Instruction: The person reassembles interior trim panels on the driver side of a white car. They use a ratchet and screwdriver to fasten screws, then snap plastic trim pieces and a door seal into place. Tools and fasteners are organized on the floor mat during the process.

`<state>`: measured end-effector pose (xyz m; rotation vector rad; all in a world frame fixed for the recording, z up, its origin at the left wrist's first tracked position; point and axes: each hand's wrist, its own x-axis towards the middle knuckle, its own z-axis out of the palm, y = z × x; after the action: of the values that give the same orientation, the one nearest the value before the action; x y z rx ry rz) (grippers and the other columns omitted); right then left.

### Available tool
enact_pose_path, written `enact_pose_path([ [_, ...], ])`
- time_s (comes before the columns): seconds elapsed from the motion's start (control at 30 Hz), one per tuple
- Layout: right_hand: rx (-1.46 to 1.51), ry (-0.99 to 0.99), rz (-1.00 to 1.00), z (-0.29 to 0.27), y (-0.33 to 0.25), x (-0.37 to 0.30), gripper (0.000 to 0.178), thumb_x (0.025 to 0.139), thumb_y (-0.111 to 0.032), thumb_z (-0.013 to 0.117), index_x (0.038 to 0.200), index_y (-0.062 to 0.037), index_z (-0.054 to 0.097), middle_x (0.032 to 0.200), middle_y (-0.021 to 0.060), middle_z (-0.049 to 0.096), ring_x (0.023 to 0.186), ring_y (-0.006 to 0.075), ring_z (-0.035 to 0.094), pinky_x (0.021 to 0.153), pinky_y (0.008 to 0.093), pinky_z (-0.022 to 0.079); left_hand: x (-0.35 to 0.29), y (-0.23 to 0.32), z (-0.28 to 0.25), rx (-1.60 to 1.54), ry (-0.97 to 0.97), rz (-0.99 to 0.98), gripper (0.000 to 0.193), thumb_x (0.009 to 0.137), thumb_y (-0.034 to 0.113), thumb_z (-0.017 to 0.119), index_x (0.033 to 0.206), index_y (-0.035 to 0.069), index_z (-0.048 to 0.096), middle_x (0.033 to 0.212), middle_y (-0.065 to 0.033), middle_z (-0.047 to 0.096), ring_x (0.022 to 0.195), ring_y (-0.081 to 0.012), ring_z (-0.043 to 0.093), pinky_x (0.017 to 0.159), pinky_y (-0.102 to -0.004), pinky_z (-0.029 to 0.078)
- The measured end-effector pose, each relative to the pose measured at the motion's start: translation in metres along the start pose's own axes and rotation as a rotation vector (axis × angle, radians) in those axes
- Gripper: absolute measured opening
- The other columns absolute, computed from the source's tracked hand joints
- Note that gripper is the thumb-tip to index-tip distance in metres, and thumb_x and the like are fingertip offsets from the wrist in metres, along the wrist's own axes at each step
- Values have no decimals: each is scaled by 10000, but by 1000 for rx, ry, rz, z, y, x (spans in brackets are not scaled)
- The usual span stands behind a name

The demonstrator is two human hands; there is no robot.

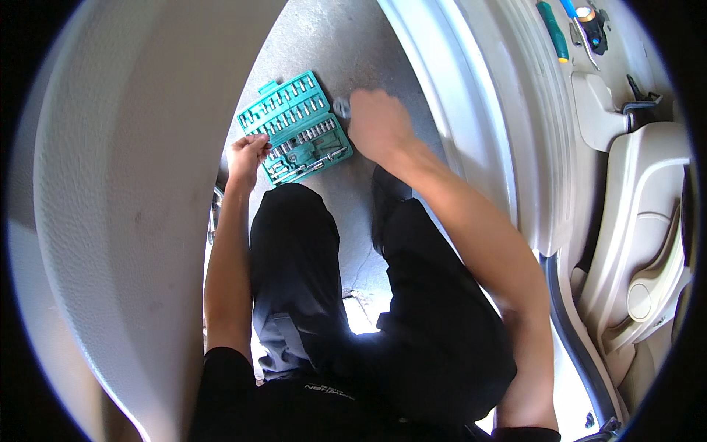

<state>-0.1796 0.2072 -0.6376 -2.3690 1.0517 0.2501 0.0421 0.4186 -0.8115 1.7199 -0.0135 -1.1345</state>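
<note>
An open teal socket set case [322, 119] lies on the grey ground beyond my knees, with rows of chrome sockets [298, 110] in it. Its lower half holds more sockets and a chrome driver-like tool [324, 160]. At the case's left edge is my left hand [247, 156], fingers pinched together; what they hold, if anything, is hidden. Just right of the case hovers my right hand [379, 125], closed like a fist and blurred by motion. A smeared grey object [342, 107] shows beside its fingers, and I cannot tell what it is.
A pale car door panel [140, 184] rises close on my left. To the right runs the car's white door sill [471, 110], with a beige seat [641, 236] beyond. A green-handled screwdriver [552, 31] and a blue-handled tool [582, 31] lie at the upper right.
</note>
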Motion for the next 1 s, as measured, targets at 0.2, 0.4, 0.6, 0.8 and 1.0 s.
enact_pose_path([
  [0.2,-92,-292,44,70,49,-40,186,914,-119,705,1014,26,764,989,274,759,1007,487,728,896,536,586,3,-54,-6,67,-79,98,275,1032,141,730,1092,-121,674,1012,-226,775,866,-274,788,822,-376,683],
  [0.4,90,-290,25,85,72,-62,179,903,-78,696,1059,-39,773,1070,234,772,1047,448,736,936,518,578,25,-53,-10,452,79,312,317,987,245,780,884,-46,711,799,-124,732,604,-172,652,586,-319,546],
  [0.6,159,-157,-173,110,55,-25,194,909,-197,759,1033,-51,788,1020,170,785,986,369,744,882,483,575,27,-46,-8,234,212,267,334,984,269,793,1033,-59,763,886,-103,744,706,-150,700,615,-304,597],
  [0.8,313,-110,-339,170,40,21,169,935,-211,753,1025,-73,790,1038,128,763,1011,354,716,884,468,567,21,-34,-43,383,332,281,279,994,215,772,1008,-63,774,801,-90,734,617,-135,689,582,-285,582],
  [1.0,330,-46,-478,197,36,39,132,931,-186,779,1001,-74,787,1021,96,707,1018,323,712,901,467,577,34,-37,-35,240,292,338,280,966,206,822,964,-68,765,736,-73,713,595,-115,649,569,-263,540],
])
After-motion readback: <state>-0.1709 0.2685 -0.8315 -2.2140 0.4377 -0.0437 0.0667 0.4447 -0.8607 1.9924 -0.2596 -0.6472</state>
